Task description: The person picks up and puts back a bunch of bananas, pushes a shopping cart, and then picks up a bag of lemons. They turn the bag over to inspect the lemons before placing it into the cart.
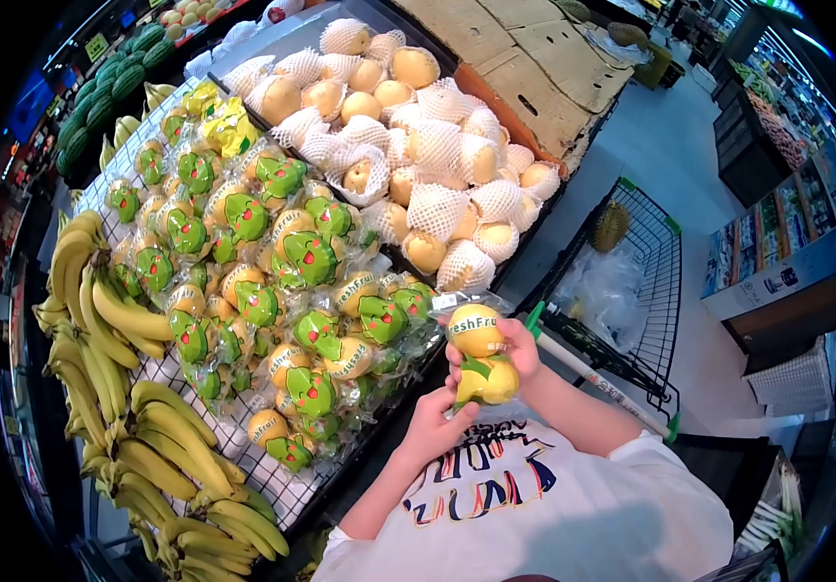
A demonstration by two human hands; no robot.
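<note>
Head view | fruit pack (477, 354) held in the air just right of the display pile (273, 281) | left hand (431, 427) fingers grip its lower end, right hand (520, 351) fingers clasp its side | judged: picked off the pile, not yet set in the cart (659, 291) further right of the pile

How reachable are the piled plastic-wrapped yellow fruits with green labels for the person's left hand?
Probably yes: the left hand sits just beside the pile with nothing between, though it is busy steadying a yellow banded fruit pack.
</note>
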